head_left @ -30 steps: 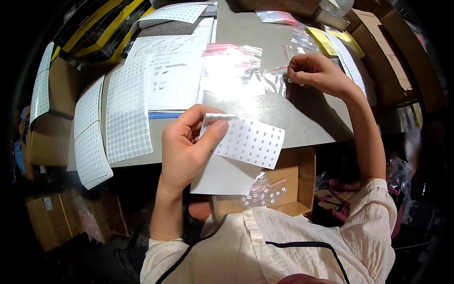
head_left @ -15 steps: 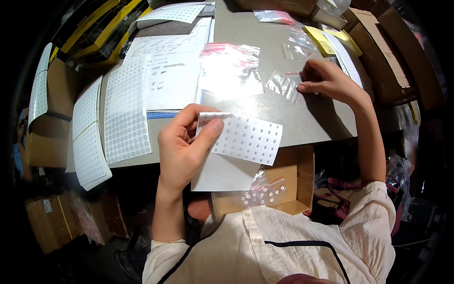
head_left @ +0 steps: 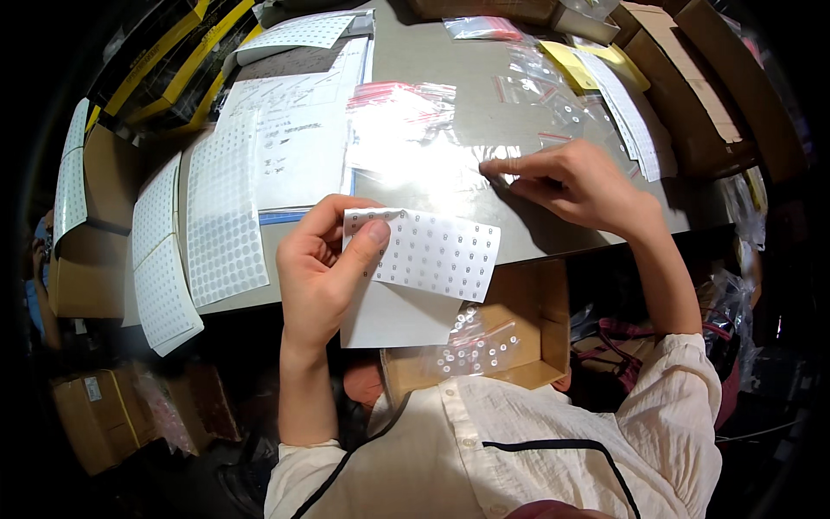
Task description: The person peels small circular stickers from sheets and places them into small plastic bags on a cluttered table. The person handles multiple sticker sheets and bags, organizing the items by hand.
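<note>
White labels (head_left: 432, 255), many unpeeled, were pinched in the left hand (head_left: 322, 268), some bags (head_left: 472, 349) were filled, and the grip of the right hand (head_left: 575, 186) couldn't be told.

My grey worktop (head_left: 415, 56) carries a sheet of round dots (head_left: 226, 251), a pile of plastic bags (head_left: 402, 111) and yellow paper (head_left: 564, 64).
</note>
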Tool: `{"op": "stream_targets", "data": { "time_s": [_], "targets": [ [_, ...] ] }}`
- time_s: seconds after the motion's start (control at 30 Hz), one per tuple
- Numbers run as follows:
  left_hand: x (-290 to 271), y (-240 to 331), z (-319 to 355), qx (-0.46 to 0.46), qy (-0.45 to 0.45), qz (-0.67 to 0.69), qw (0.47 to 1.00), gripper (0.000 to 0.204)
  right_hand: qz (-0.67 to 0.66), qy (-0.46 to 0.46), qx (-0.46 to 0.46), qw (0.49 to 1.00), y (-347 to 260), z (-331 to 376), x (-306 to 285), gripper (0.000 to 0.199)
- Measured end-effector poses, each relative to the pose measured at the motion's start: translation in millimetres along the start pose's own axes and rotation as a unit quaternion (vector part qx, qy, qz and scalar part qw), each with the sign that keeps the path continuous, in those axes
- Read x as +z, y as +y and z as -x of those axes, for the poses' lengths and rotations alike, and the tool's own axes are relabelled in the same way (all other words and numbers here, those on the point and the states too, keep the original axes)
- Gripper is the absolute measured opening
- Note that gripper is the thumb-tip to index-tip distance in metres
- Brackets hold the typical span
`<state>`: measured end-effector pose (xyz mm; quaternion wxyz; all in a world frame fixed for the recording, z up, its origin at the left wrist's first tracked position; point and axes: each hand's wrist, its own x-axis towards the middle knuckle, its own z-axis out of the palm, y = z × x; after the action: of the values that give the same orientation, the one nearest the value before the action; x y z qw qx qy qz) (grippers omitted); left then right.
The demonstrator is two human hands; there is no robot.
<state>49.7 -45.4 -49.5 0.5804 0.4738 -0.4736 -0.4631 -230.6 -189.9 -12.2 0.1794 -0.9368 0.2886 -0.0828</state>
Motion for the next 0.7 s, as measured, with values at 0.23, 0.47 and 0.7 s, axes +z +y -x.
{"op": "stream_targets", "data": {
  "time_s": [0.23, 0.47, 0.7],
  "targets": [
    [-7, -4, 2, 0.017, 0.007, 0.018, 1.0, 0.015, -0.229, 0.022, 0.012, 0.973, 3, -6, -2, 0.029],
    [-4, -2, 2, 0.024, 0.038, 0.048, 0.998, 0.015, -0.242, 0.075, 0.118, 0.96, -14, -20, 10, 0.015],
    [-5, -4, 4, 0.035, 0.041, 0.042, 0.998, 0.016, 0.148, 0.152, 0.013, 0.977, -22, -19, 25, 0.027]
  ]
}}
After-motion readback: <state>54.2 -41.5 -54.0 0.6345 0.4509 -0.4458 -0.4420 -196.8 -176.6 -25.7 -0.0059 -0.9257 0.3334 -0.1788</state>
